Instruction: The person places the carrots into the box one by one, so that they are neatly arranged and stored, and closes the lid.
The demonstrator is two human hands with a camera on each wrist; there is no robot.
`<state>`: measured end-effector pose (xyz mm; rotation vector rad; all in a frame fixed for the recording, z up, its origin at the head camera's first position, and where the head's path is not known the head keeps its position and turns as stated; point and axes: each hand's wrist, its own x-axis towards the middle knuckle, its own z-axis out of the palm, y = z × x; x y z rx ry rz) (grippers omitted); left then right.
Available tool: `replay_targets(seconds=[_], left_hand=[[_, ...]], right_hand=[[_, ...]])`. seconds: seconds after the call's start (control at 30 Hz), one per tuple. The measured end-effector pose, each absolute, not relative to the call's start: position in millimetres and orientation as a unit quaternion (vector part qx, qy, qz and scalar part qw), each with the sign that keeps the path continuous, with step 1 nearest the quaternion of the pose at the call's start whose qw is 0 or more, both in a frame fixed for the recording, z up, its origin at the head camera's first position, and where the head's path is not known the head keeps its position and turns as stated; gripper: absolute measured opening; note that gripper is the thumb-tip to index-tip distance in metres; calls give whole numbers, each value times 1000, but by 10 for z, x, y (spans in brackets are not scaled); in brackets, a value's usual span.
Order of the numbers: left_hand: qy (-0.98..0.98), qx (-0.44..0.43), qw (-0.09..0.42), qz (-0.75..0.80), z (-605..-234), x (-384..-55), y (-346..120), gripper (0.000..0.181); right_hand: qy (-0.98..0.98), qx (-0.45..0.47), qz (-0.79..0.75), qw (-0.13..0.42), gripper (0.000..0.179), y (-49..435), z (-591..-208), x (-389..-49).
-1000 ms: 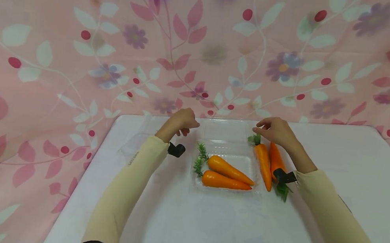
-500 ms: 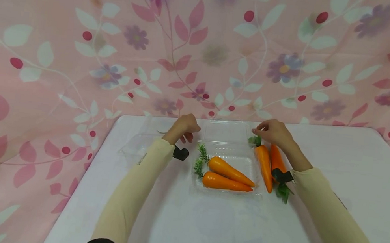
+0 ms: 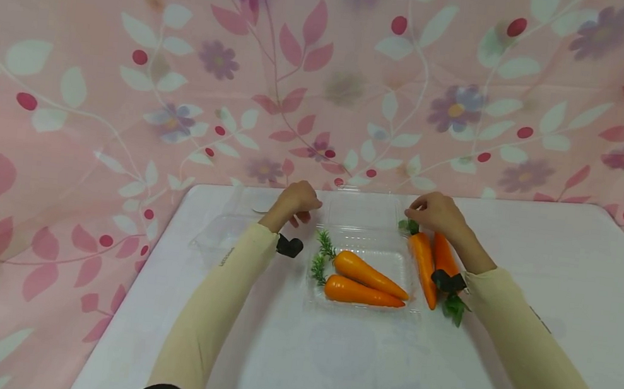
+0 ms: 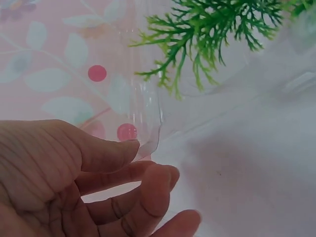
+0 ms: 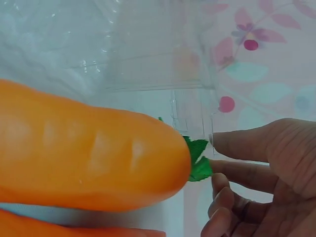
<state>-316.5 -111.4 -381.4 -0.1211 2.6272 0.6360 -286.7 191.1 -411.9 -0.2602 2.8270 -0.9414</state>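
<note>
Beyond two carrots in the clear box, the folded-back lid lay between the left hand and the right hand, its hinge crosswise, neither hand plainly nearer, each pinching one side edge with thumb and fingers.

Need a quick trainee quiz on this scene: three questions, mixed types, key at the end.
1. Count: how many carrots lie in the clear tray?
2. True or false: the tray's lid is open, folded back behind it.
3. Multiple choice: the right hand is nearest which carrots?
A) Those inside the tray
B) Those outside the tray

Key: 1. Two. 2. True. 3. B.
</note>
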Motion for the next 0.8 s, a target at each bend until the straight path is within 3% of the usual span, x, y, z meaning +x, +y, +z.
replay_targets(seconds=[0.5,0.8], left_hand=[[912,3,60,407,-3658,-3037,-1217,26],[902,56,-23,428,-3607,-2839,-1265,20]], right_hand=[[926,-98,-360,-57,26,1976,-3871,-2767],[921,-112,-370,-51,28,2034,-3729,-2606]])
